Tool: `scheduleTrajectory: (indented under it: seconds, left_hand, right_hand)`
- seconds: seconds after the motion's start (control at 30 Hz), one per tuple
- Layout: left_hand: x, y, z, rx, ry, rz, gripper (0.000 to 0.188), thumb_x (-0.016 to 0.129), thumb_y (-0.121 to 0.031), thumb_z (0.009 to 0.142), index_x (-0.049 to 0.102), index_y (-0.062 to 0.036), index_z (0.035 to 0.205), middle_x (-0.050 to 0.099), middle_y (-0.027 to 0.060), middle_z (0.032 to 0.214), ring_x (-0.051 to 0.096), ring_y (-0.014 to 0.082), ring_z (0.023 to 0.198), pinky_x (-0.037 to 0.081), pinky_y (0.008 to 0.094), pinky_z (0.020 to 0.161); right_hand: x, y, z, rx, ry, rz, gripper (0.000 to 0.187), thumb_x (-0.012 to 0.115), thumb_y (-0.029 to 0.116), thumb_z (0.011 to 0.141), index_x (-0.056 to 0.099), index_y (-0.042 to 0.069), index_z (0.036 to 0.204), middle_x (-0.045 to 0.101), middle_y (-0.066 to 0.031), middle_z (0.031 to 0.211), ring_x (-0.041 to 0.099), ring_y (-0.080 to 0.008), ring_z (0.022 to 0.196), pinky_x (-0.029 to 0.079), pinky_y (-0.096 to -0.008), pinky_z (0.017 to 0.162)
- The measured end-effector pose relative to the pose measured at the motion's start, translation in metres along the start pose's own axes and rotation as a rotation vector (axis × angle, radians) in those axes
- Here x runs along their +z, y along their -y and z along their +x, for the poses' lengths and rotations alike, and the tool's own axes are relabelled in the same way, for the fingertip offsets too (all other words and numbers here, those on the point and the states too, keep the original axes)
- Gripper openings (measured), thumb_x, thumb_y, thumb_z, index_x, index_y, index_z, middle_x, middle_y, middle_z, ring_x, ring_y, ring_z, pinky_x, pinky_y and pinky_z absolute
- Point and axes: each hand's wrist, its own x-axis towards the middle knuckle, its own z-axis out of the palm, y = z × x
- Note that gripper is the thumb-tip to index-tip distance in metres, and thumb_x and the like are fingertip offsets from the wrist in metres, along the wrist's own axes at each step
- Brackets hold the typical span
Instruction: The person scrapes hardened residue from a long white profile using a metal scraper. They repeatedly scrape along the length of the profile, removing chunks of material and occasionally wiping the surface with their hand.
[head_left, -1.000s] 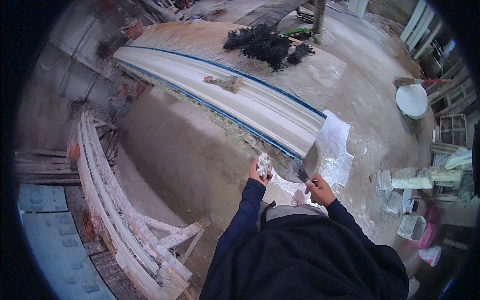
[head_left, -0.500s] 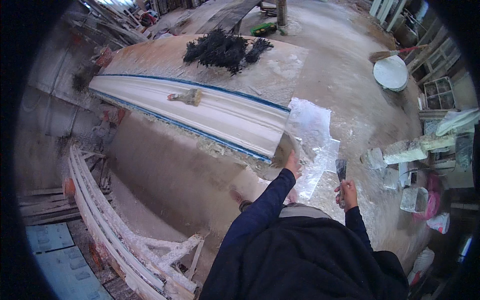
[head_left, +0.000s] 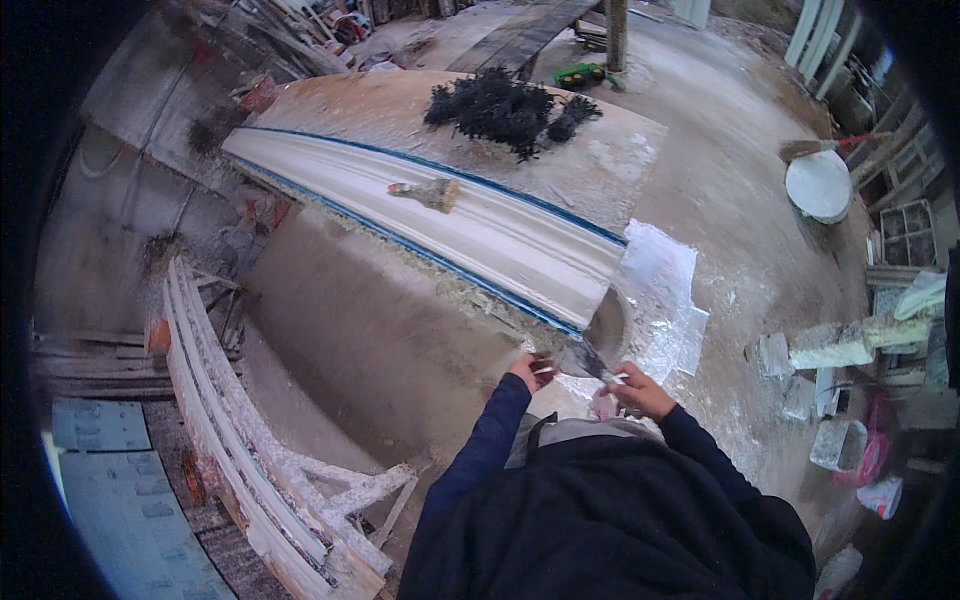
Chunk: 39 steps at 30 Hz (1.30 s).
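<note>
My right hand [head_left: 642, 392] grips a putty knife [head_left: 594, 362], its dark blade angled up and left toward the near corner of a long white moulding [head_left: 520, 240]. My left hand [head_left: 534, 371] is just left of the blade, fingers loosely curled and apart, with nothing plainly held; contact with the blade cannot be made out. Behind the knife, a grey bowl [head_left: 608, 325] sits against the moulding's end, partly hidden. Blue strips [head_left: 400, 240] edge the moulding along both long sides. On top of it lies a paintbrush [head_left: 432, 194] with pale bristles.
A black bushy bundle [head_left: 500, 110] lies on the bench behind the moulding. Shiny plastic sheeting [head_left: 660, 290] covers the bench right of the bowl. A curved white frame [head_left: 230, 400] stands at lower left. Farther right are a white round bucket [head_left: 818, 187] and a broom [head_left: 835, 145].
My left hand has drawn back from beside the bowl toward me. My right hand has brought the putty knife leftward, near the left hand. The view has shifted, moving the scene rightward.
</note>
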Motion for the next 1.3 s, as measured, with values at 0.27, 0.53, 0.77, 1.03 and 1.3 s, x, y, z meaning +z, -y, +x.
scheduleTrajectory:
  seconds: [0.27, 0.53, 0.77, 1.03, 1.3]
  left_hand:
    - [-0.019, -0.086, -0.031, 0.392, -0.092, -0.525, 0.045, 0.033, -0.04, 0.09, 0.043, -0.0074, 0.12, 0.045, 0.0107, 0.121, 0.046, 0.0289, 0.108, 0.039, 0.0444, 0.091]
    - [-0.027, -0.129, -0.017, 0.171, -0.046, -0.521, 0.05, 0.029, -0.047, 0.091, 0.047, -0.0015, 0.1, 0.052, 0.0164, 0.103, 0.05, 0.0315, 0.094, 0.04, 0.0465, 0.087]
    - [-0.026, -0.146, -0.008, -0.086, 0.035, -0.461, 0.055, 0.026, -0.047, 0.091, 0.044, 0.0045, 0.087, 0.049, 0.0273, 0.102, 0.048, 0.04, 0.1, 0.037, 0.0506, 0.092]
    - [-0.034, -0.155, 0.002, -0.132, 0.01, -0.468, 0.044, 0.027, -0.038, 0.091, 0.046, 0.0019, 0.097, 0.051, 0.0223, 0.104, 0.049, 0.037, 0.099, 0.039, 0.0494, 0.09]
    - [-0.047, -0.155, 0.011, -0.03, 0.012, -0.365, 0.028, 0.036, -0.023, 0.088, 0.047, -0.0004, 0.099, 0.055, 0.0178, 0.102, 0.052, 0.0336, 0.097, 0.041, 0.0496, 0.088]
  right_hand:
    - [0.069, 0.004, 0.114, 0.187, -0.117, -0.094, 0.031, 0.048, 0.025, 0.088, 0.039, 0.003, 0.107, 0.059, -0.0101, 0.084, 0.051, -0.0135, 0.054, 0.044, -0.0275, 0.044]
    - [0.114, -0.001, 0.125, 0.034, -0.435, -0.262, 0.03, 0.051, 0.027, 0.086, 0.044, 0.002, 0.101, 0.057, -0.0067, 0.065, 0.042, -0.0096, 0.039, 0.035, -0.0255, 0.035]
    - [0.138, -0.016, 0.139, -0.047, -0.616, -0.286, 0.025, 0.054, 0.028, 0.085, 0.046, 0.005, 0.093, 0.052, -0.0036, 0.061, 0.045, -0.0099, 0.043, 0.036, -0.0248, 0.039]
    - [0.169, -0.019, 0.169, -0.138, -0.67, -0.338, 0.024, 0.055, 0.026, 0.085, 0.048, 0.004, 0.092, 0.052, -0.0029, 0.061, 0.052, -0.0119, 0.053, 0.041, -0.026, 0.05]
    - [0.156, -0.015, 0.188, -0.063, -0.611, -0.417, 0.023, 0.053, 0.024, 0.086, 0.047, 0.003, 0.092, 0.053, -0.0044, 0.061, 0.042, -0.0088, 0.039, 0.034, -0.0235, 0.035]
